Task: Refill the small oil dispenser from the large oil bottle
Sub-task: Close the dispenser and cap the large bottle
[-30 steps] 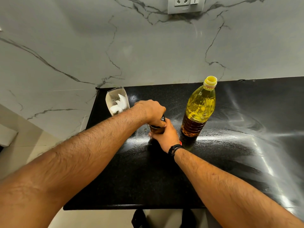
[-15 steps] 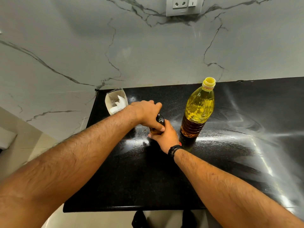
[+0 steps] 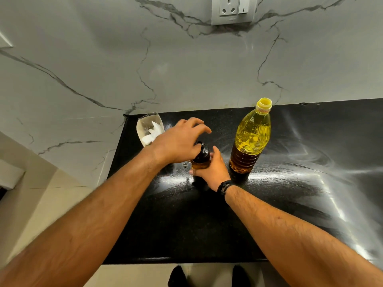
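Note:
The small oil dispenser (image 3: pixel 200 165), amber with a black cap (image 3: pixel 202 152), stands on the black countertop (image 3: pixel 207 224). My right hand (image 3: pixel 212 172) is wrapped around its body from the right and hides most of it. My left hand (image 3: pixel 178 141) hovers at the cap's left side, fingers spread and blurred, not closed around the cap. The large oil bottle (image 3: pixel 251 139), full of yellow oil and closed with a yellow cap (image 3: pixel 263 104), stands upright just right of the dispenser, untouched.
A clear glass container (image 3: pixel 143 126) holding white crumpled paper sits at the counter's back left corner, behind my left hand. A marble wall with a socket plate (image 3: pixel 232 9) rises behind. The counter's front edge (image 3: pixel 186 261) runs below my arms.
My left hand, which was clamped down over the dispenser's cap, has opened and lifted off to the left, baring the black cap. My right hand keeps its hold on the body.

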